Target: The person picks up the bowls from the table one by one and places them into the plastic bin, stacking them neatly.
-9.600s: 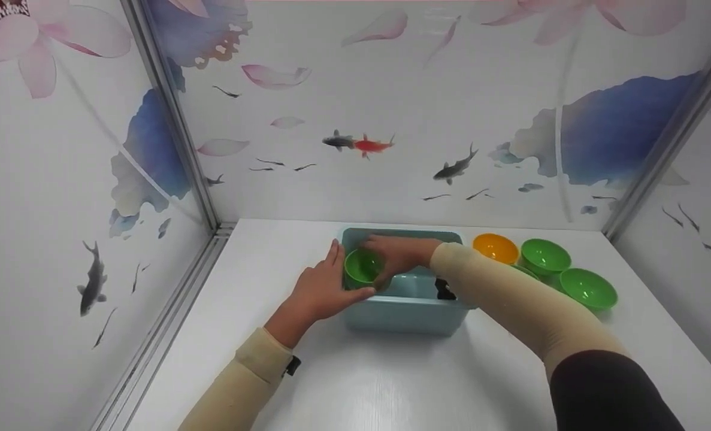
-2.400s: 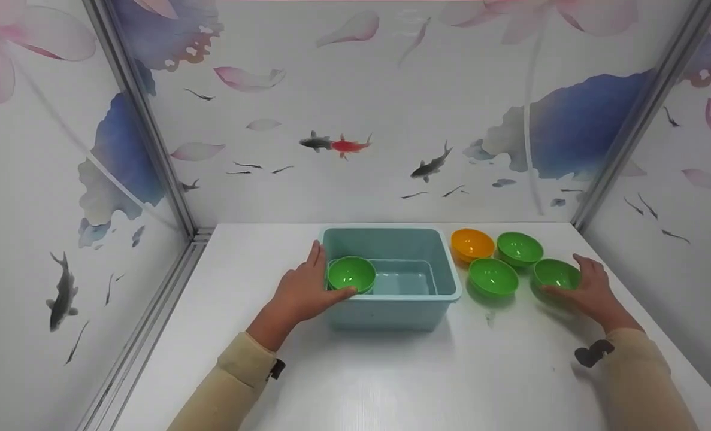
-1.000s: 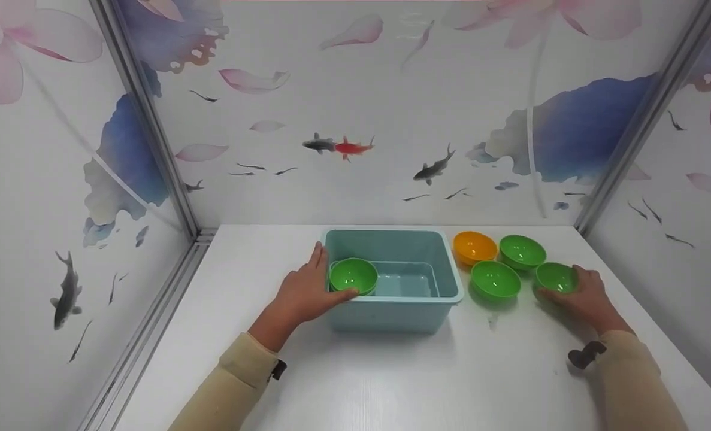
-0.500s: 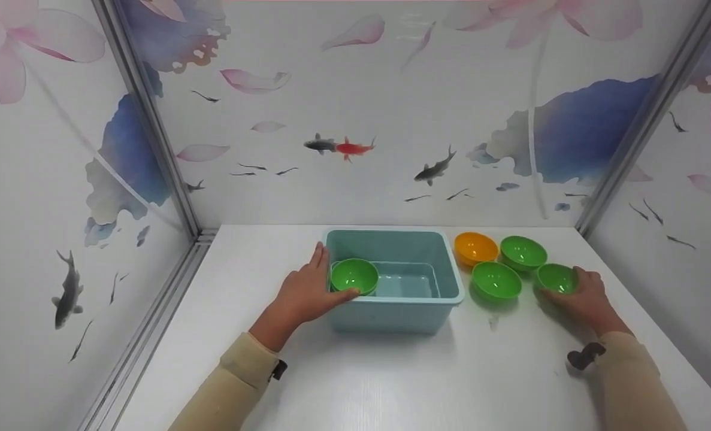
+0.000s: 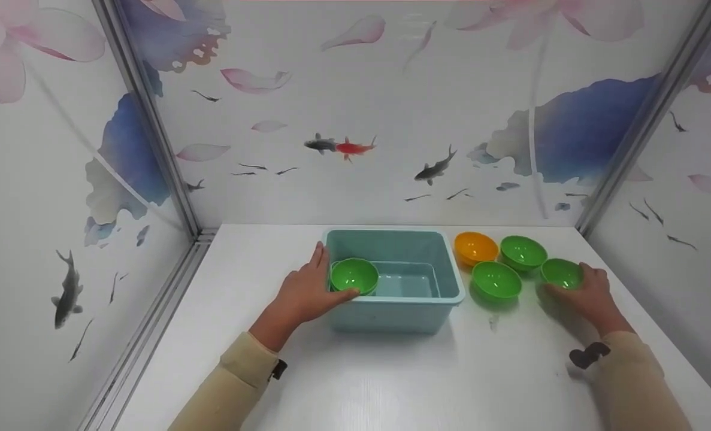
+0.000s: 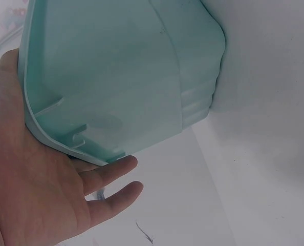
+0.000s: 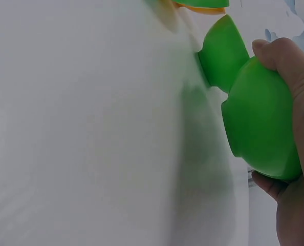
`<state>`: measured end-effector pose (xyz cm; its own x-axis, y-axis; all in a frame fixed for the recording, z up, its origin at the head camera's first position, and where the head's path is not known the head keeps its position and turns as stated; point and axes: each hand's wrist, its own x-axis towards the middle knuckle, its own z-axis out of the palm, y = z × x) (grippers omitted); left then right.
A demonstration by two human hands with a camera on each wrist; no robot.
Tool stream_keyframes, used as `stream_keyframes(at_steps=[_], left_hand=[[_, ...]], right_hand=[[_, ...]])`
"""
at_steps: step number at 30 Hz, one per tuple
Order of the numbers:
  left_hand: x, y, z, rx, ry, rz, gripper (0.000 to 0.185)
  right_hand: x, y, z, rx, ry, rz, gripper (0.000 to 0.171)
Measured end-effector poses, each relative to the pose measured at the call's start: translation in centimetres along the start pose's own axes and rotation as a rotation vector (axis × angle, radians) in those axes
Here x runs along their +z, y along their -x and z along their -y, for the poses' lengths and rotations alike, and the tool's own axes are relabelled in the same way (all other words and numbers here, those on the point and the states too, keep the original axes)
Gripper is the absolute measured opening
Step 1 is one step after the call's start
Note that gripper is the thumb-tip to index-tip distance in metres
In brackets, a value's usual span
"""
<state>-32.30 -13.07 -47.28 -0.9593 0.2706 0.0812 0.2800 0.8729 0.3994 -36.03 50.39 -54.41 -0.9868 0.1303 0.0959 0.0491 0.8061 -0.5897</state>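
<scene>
In the head view my right hand (image 5: 593,298) grips a green bowl (image 5: 562,273) from its right side, thumb and fingers on opposite sides. The right wrist view shows this bowl (image 7: 264,120) tilted above the table, its shadow below. My left hand (image 5: 302,293) rests at the left front corner of a light blue tub (image 5: 391,316), thumb along the front rim and fingers straight by the left wall. In the left wrist view two fingers of the left hand (image 6: 37,189) stretch out past the tub rim. Inside the tub, at its left, sits another green bowl (image 5: 354,275).
Right of the tub, an orange bowl (image 5: 476,248) and two green bowls, one behind (image 5: 523,252) and one in front (image 5: 496,281), stand close together on the white table (image 5: 427,383). Printed wall panels (image 5: 355,108) enclose the back and sides.
The right hand has gone from inside the tub to the bowls at the right. In the last half second its green bowl has risen slightly and shifted right. The left hand has stayed at the tub.
</scene>
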Motion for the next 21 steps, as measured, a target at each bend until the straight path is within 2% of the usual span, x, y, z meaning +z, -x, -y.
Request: stream_keyframes(at_steps=[5,12,19,21], left_hand=[[0.1,-0.1,0.1,0.002,-0.004,0.001,0.127],[0.0,0.0,0.2,0.01,-0.002,-0.004,0.133],[0.2,-0.2,0.2,-0.003,0.007,0.002,0.134],[0.2,-0.2,0.1,-0.002,0.01,-0.001,0.134]], right_hand=[[-0.4,-0.1,0.5,-0.041,-0.006,-0.043,0.119],[-1.1,0.0,1.8,-0.051,-0.001,-0.032,0.12],[-1.3,0.0,3.1,-0.114,-0.018,-0.082,0.107],[-1.3,0.0,3.5,-0.121,-0.012,-0.085,0.109]])
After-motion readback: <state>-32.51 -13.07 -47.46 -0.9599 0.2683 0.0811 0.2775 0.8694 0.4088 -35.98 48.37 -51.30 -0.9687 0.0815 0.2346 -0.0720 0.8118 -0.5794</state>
